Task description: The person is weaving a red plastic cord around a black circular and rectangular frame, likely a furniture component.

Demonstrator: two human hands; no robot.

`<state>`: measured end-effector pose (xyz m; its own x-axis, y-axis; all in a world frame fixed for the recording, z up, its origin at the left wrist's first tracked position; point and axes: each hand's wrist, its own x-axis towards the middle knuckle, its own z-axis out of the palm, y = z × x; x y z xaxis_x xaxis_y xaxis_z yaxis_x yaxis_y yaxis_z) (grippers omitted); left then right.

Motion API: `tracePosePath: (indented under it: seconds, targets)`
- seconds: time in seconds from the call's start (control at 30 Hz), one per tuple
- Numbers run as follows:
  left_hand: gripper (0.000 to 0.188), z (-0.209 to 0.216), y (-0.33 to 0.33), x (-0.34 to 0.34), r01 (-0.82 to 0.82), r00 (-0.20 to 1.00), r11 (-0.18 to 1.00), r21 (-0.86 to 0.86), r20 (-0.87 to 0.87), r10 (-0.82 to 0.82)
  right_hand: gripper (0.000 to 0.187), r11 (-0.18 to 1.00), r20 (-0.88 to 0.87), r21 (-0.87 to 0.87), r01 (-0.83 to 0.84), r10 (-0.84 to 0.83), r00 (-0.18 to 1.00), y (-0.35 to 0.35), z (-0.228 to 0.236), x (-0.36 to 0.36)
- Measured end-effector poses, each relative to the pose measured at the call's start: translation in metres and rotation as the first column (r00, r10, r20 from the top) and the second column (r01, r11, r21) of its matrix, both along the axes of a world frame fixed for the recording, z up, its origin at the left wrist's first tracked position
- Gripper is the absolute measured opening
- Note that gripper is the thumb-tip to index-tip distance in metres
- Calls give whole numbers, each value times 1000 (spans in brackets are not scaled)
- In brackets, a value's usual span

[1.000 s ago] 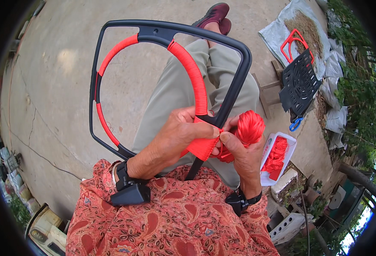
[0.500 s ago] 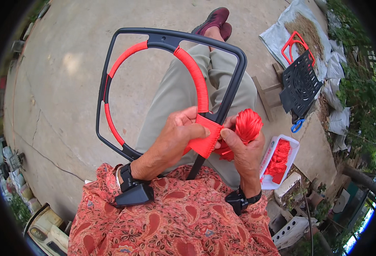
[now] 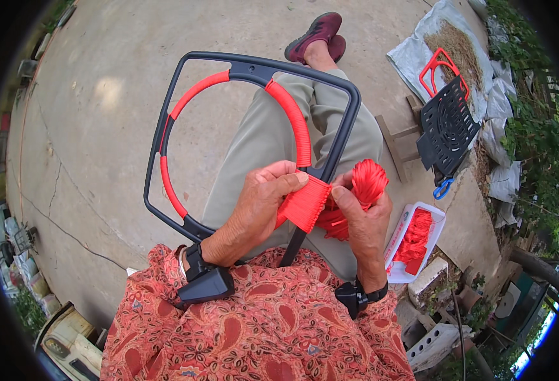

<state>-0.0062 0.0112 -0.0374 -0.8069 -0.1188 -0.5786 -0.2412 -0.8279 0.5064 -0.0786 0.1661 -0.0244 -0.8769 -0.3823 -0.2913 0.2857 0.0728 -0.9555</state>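
Note:
A black frame [image 3: 345, 132] with a round inner ring rests across my lap. Red wrapping covers several stretches of the ring, and a wide red wrapped band [image 3: 309, 202] joins the ring to the frame's right bar. My left hand [image 3: 258, 198] pinches this band from its left side, thumb on the upper edge. To the right, my right hand [image 3: 363, 222] is closed around a looped bundle of red flat cord [image 3: 369, 182]. Its thumb and forefinger are pinched close to the band's right edge. Part of the bundle hangs behind the fingers.
On the right, a white plastic basket [image 3: 441, 222] holds more red cord. Beyond it lie a black slotted panel [image 3: 446, 117] with a red frame [image 3: 433, 66], beside a pale sheet [image 3: 413, 49]. A wooden stool [image 3: 390, 149] stands right of my legs.
The black frame has tilted slightly, its top edge lower. My left thumb has shifted from the band's face to its upper edge. The right hand still grips the cord, slightly shifted.

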Motion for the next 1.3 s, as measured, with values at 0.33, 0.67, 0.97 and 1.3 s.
tracePosePath:
  seconds: [0.33, 0.67, 0.97, 1.3]
  targets:
    - [16, 1, 0, 2, -4, 999, 1000, -15, -50, 3, 22, 998, 6, -50, -41, 41, 999, 7, 4, 5]
    - [18, 0, 0, 4, -1, 998, 997, -75, -68, -4, 25, 998, 30, -67, -21, 23, 999, 3, 6, 7]
    - [27, -13, 7, 7, -74, 995, 976, -202, -73, 61, 37, 999, 170, -44, -9, 17, 985, -3, -23, 17]
    - [20, 9, -17, -5, -187, 931, -101, -977, -143, -335, 34, 982, 245, -177, 63, -18, 969, -7, -33, 19]
